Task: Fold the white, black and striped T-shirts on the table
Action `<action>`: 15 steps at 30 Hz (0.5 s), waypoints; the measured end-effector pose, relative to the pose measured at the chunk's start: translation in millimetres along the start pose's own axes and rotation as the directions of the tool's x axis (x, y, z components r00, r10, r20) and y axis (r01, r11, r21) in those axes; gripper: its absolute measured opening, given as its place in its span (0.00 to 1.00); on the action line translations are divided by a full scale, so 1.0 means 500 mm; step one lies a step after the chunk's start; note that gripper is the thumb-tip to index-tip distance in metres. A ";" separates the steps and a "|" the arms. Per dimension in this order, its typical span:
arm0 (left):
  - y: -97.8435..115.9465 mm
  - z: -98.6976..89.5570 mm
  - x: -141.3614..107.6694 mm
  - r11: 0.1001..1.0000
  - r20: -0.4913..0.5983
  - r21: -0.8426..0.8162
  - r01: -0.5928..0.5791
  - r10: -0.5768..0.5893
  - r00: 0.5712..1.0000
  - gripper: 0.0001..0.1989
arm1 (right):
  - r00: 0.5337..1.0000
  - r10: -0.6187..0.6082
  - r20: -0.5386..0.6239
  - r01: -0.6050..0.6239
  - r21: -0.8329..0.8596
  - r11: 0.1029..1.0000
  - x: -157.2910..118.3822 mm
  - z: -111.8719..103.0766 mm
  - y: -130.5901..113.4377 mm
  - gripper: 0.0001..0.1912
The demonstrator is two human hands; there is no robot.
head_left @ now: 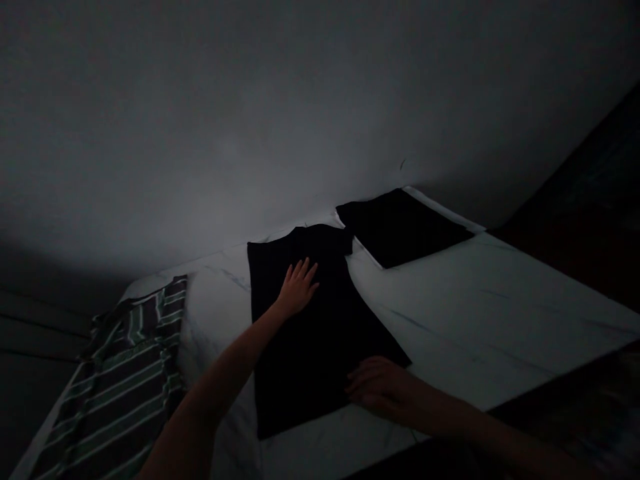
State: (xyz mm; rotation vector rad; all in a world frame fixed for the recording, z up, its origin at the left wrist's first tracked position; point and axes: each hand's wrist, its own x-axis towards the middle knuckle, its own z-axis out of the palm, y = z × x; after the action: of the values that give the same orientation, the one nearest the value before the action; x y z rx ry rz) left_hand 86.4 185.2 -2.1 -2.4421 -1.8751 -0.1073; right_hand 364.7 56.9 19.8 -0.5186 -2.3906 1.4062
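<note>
A black shirt point(305, 340) lies spread on a pale marble-patterned table, a short sleeve showing at its far right corner. On its upper half rests my left hand point(299, 288), open, with the fingers stretched out and apart. My right hand point(377, 387) is at the near right edge of the shirt, palm down, its fingers extended and slightly bent. Nothing shows in either hand. The dim light hides detail in the black cloth and under my right palm.
To the left, a striped garment point(120, 380) in dark and green bands hangs near the table's edge. A black rectangular piece point(405, 227) with white borders lies at the back right of the table point(500, 313). A grey wall point(250, 120) rises behind.
</note>
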 end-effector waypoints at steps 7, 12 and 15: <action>0.076 -0.073 0.134 0.992 -0.018 -0.097 0.083 -0.085 0.996 0.14 | 0.729 0.173 -0.662 -0.257 -0.031 0.966 -0.037 0.018 0.062 0.11; 0.183 -0.099 0.308 0.943 -0.049 -0.213 0.256 -0.272 0.961 0.18 | 0.569 0.214 -0.794 -0.512 -0.139 0.847 -0.022 0.031 0.094 0.14; 0.227 -0.072 0.366 0.908 -0.020 -0.222 0.356 -0.370 0.929 0.23 | 0.554 0.196 -0.809 -0.603 -0.228 0.765 -0.023 0.037 0.096 0.14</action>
State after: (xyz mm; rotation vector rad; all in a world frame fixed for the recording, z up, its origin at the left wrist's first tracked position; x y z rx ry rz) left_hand 242.4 328.5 50.0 -2.1408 -2.3800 -0.4193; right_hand 373.9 59.1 -32.1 -1.5585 -1.9013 0.4514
